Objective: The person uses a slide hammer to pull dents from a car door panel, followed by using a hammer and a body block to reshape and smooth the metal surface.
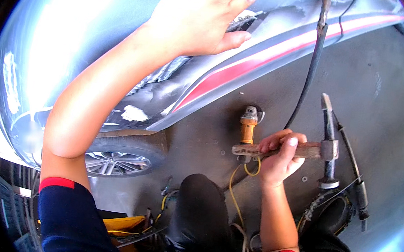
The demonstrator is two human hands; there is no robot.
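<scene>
My left hand [200, 21] is stretched out flat over the side of a silver-blue car [92, 23], fingers extended and partly cut off by the top edge. Whether the palm presses on the panel cannot be told. Under that arm the bodywork is dented and scraped, with dark bare patches and a red stripe [216, 76] along the lower edge. My right hand [280, 158] is closed round the wooden handle of a body hammer [328, 150]. Its metal head points away to the right, with a narrow tip at one end and a round face at the other.
An angle grinder [247, 125] with a yellow body lies on the grey floor [361, 92], its yellow cord trailing toward me. A thick dark cable [308, 83] hangs down beside the car. A rod-like tool [354, 165] lies beyond the hammer. The car's wheel [119, 163] is at left.
</scene>
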